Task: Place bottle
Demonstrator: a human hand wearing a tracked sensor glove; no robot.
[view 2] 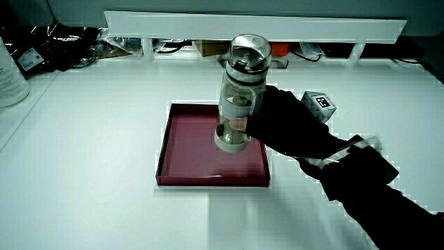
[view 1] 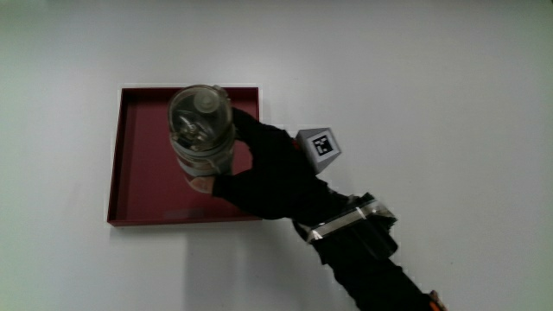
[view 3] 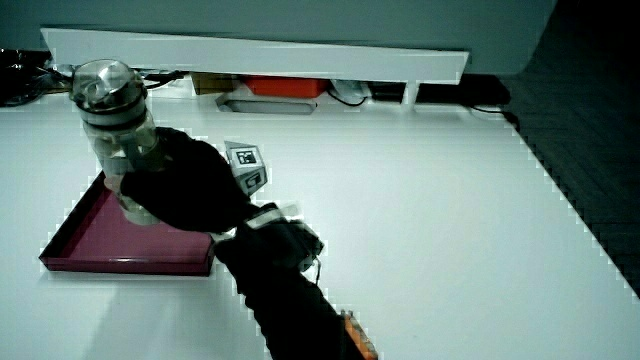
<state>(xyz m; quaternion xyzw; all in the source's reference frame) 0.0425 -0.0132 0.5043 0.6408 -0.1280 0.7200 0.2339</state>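
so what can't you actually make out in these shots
- Whether the bottle rests on the red tray or hangs just above it: the bottle's own body covers its base in the main view, and the hand hides part of it in both side views.
- The tray's floor under the bottle and hand, main view.
- The forearm, cut off by the picture's edge in all views.
- Items under the low partition: too small.
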